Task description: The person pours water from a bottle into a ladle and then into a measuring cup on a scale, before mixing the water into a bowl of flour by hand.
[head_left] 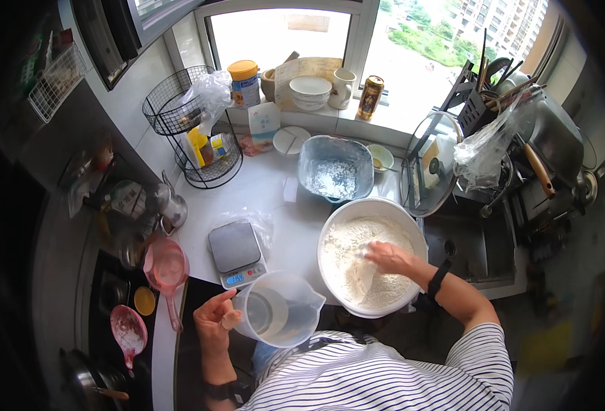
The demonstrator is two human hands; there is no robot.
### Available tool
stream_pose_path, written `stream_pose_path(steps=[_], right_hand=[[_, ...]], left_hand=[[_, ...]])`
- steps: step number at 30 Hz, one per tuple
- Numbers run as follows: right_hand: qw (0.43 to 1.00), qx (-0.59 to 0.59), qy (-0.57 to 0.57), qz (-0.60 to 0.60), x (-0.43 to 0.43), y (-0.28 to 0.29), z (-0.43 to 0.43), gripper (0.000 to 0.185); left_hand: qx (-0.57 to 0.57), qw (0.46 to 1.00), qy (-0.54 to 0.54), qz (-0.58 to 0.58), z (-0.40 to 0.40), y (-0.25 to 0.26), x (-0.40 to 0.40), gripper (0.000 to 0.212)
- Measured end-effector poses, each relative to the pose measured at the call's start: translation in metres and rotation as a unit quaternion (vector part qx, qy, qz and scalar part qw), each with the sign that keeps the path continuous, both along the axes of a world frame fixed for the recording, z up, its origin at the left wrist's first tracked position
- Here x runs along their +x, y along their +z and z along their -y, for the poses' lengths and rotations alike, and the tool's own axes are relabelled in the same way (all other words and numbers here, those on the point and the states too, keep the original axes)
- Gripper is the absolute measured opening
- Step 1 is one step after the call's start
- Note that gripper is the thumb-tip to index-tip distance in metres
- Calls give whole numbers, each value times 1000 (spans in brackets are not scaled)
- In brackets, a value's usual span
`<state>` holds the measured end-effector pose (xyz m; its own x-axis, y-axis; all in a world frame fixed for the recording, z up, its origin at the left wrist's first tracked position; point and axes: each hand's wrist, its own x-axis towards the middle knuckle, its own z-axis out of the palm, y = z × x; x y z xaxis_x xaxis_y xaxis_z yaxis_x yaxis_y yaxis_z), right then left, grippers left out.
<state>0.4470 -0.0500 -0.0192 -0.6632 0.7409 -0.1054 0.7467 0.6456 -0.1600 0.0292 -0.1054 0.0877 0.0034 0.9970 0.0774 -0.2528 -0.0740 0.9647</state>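
My left hand grips the handle of a translucent plastic measuring jug, held in front of my body, its spout turned toward the bowl. Whether liquid is in the jug is hard to make out. Flour fills much of a large white bowl at the counter's front edge. Over that flour is my right hand, slightly blurred, with whitened fingertips at the surface and no tool visible in it. Left of the bowl, a digital kitchen scale with a lit display lies beside a clear plastic bag.
Behind the bowl stands a flour-dusted blue-grey basin. A glass lid leans by the sink on the right. Pink ladles and a metal pot are at left. A wire rack occupies the back-left corner.
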Motion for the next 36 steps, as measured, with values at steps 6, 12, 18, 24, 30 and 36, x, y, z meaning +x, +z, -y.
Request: stream_pose_path(steps=[6,12,18,24,30,36], right_hand=[[974,-95,160,126,-45,11,38,19],[996,13,32,88,-10,-32,-6,14],[923,-138,-293,-206,22,-7,-36,20],[911,-92,-385,-117,17,-30,-52,26],[941,-87,-276,-174,-32,-52,-61,38],[991,-82,-99,-39,-75,-16,-17,30]], left_hand=[[-1,1000,-10,-12,-2,4,5,36],[-1,1000,-21,-1,-4,4,8,36],[6,1000,-19,2,-1,4,6,36],[-6,1000,-29,-7,-1,4,11,36],[-3,999,-38,4,-3,3,11,36],[-11,999,-37,-1,-3,1,12,36]])
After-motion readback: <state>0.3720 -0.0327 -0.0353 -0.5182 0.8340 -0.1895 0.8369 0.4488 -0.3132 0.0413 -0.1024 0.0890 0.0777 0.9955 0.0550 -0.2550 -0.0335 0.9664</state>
